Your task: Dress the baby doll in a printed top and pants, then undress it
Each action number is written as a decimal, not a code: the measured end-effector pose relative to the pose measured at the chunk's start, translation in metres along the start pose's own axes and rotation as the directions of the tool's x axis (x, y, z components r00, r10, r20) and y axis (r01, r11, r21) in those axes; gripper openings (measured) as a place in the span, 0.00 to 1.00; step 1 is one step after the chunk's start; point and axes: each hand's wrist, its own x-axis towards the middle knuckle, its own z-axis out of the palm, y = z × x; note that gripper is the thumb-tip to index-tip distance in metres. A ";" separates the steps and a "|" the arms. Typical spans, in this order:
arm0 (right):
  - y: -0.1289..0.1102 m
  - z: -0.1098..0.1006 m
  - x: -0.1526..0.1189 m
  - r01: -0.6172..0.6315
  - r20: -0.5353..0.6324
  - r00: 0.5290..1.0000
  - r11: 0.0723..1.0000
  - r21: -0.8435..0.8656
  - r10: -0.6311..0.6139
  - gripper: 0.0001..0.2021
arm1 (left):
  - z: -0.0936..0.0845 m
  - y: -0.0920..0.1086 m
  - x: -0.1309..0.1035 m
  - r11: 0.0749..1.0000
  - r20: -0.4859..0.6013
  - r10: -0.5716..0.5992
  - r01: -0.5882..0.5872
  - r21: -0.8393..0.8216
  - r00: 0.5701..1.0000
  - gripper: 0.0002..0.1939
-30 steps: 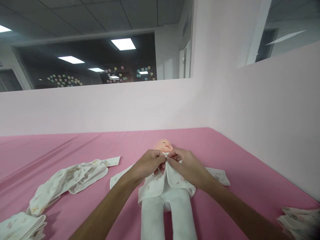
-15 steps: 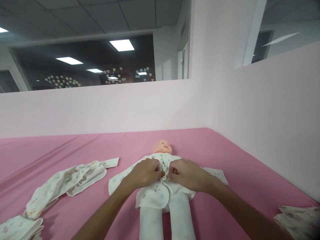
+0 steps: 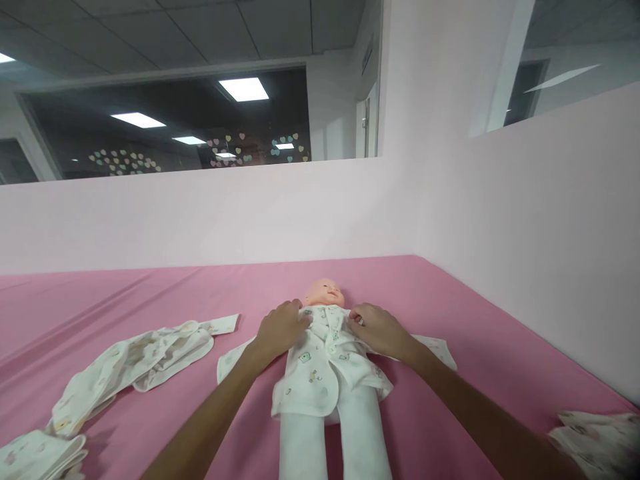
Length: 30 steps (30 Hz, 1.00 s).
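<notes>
Lower ctr, nearest us: white trousers [image 3: 304, 445] on a doll [image 3: 324, 292] lying on its back on pink cloth [image 3: 450, 300]. Our L hand [image 3: 283, 328] & R hand [image 3: 381, 331] are at either side of its printed jacket [image 3: 311, 380], fingers curled; can't tell if pinching. White wall [image 3: 225, 217] behind, mid-frame.

"What's on the left of that pink sheet [image 3: 470, 313]?"

"A crumpled white garment [image 3: 133, 363] with a small print, and at its near end some folded printed fabric [image 3: 43, 457], cut off by the picture's edge."

"And far right?"

"A bunched patterned cloth [image 3: 595, 440], down in the near corner."

"Behind all that?"

"A pale wall [image 3: 225, 213]. Above it, a wide window [image 3: 150, 30] shows lit panels [image 3: 244, 89], pastel hearts [image 3: 229, 139] and a white door [image 3: 367, 127]."
</notes>
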 end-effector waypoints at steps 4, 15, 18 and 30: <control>0.006 0.007 0.004 -0.004 0.020 1.000 1.000 0.015 0.003 0.11 | 0.013 -0.006 0.010 0.999 -0.004 0.024 -0.023 0.033 1.000 0.12; 0.002 0.006 0.002 -0.015 -0.024 1.000 0.996 0.089 0.017 0.09 | 0.025 -0.009 0.015 0.994 -0.206 -0.080 0.095 0.062 0.975 0.16; -0.006 0.004 -0.001 0.023 -0.041 0.999 0.984 0.176 -0.016 0.10 | 0.029 -0.015 0.018 0.992 -0.243 -0.118 0.126 0.018 0.963 0.17; -0.023 0.009 -0.015 0.211 -0.086 0.977 0.957 0.200 -0.197 0.08 | 0.015 -0.008 0.016 0.991 -0.252 0.003 -0.036 -0.127 0.968 0.10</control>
